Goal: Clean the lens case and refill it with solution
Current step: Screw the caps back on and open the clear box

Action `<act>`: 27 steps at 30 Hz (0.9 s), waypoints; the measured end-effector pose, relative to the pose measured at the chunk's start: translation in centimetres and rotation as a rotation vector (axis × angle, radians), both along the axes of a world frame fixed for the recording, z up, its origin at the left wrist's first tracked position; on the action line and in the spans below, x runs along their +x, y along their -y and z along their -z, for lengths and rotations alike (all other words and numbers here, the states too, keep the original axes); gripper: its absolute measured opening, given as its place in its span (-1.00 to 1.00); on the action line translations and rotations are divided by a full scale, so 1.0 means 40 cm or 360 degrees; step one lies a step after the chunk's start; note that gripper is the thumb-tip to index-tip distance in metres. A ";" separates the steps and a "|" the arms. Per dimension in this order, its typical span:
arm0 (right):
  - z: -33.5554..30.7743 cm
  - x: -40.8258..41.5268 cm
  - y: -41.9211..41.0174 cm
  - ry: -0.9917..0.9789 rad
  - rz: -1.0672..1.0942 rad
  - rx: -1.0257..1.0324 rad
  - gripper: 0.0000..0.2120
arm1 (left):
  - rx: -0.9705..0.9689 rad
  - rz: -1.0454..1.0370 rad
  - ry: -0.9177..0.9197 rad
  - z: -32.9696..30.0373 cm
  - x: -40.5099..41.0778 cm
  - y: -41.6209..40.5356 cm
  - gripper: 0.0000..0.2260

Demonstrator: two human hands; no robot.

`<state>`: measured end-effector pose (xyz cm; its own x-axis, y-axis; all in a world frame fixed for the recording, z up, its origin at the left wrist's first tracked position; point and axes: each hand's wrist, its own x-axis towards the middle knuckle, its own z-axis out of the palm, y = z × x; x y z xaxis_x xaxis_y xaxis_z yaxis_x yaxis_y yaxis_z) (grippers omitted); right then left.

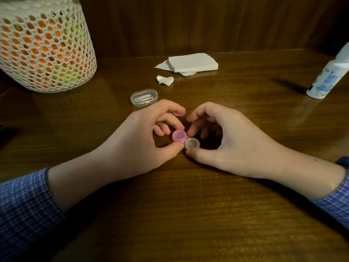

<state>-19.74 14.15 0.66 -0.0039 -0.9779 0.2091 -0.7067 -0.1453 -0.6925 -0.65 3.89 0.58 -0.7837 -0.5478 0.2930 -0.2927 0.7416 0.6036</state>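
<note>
Lens case [186, 140]: pink cap by left fingers, clear well at right thumb. Loose cap [179, 111] pink. Sleeves [28, 201] blue plaid. Tissues [192, 62] beyond hands white.

We see a table [245, 114] of dark wood with a visible grain and a glossy varnish that mirrors the things on it. The wall [188, 21] behind looks like the same wood, duller. The lens case [191, 143] is smooth translucent plastic; its cap [179, 136] is pink plastic with a soft sheen. The box [144, 97] is clear, shiny plastic. The bottle [329, 74] is white plastic with a printed label. The napkins [192, 62] are matt white paper, and the wad [164, 80] is crumpled paper. The basket [43, 44] looks like pale perforated plastic. The sleeves [24, 207] are checked woven cloth.
</note>
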 end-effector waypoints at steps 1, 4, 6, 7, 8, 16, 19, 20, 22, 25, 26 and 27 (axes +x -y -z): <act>0.001 0.000 0.002 -0.0003 0.0015 0.0000 -0.53 | 0.0002 -0.0002 -0.0008 0.001 0.000 0.000 -0.45; 0.003 -0.002 0.006 -0.0018 0.0033 0.0001 -0.55 | -0.0008 -0.0004 -0.0022 0.002 0.000 -0.003 -0.45; 0.004 -0.004 0.007 -0.0024 0.0039 -0.0006 -0.56 | -0.0023 -0.0007 -0.0024 0.001 0.001 -0.004 -0.45; 0.004 -0.004 0.007 -0.0027 0.0042 -0.0008 -0.56 | -0.0033 -0.0009 -0.0021 0.001 0.002 -0.004 -0.45; 0.004 -0.004 0.007 -0.0032 0.0043 -0.0006 -0.56 | -0.0042 -0.0013 -0.0017 0.000 0.002 -0.005 -0.45; -0.010 -0.052 0.046 0.0270 0.0197 -0.0051 -0.72 | -0.0058 -0.0015 -0.0001 -0.004 0.020 -0.009 -0.46; -0.025 -0.090 0.108 0.0107 0.0296 0.0042 -0.75 | -0.0054 -0.0012 0.0013 -0.005 0.024 -0.009 -0.46; -0.032 -0.095 0.127 0.0048 0.0283 0.0080 -0.73 | -0.0050 -0.0012 0.0013 -0.004 0.025 -0.010 -0.46; -0.044 -0.088 0.162 -0.0028 0.0174 0.0154 -0.64 | -0.0028 -0.0023 0.0009 -0.004 0.026 -0.010 -0.50; -0.056 -0.059 0.212 -0.0312 -0.0017 0.0290 -0.49 | 0.0020 -0.0044 0.0013 -0.003 0.029 -0.010 -0.58; -0.059 -0.050 0.228 -0.0447 -0.0072 0.0305 -0.50 | 0.0025 -0.0045 0.0021 -0.003 0.030 -0.011 -0.61; -0.064 -0.042 0.242 -0.0560 -0.0120 0.0320 -0.55 | 0.0023 -0.0046 0.0029 -0.003 0.030 -0.012 -0.62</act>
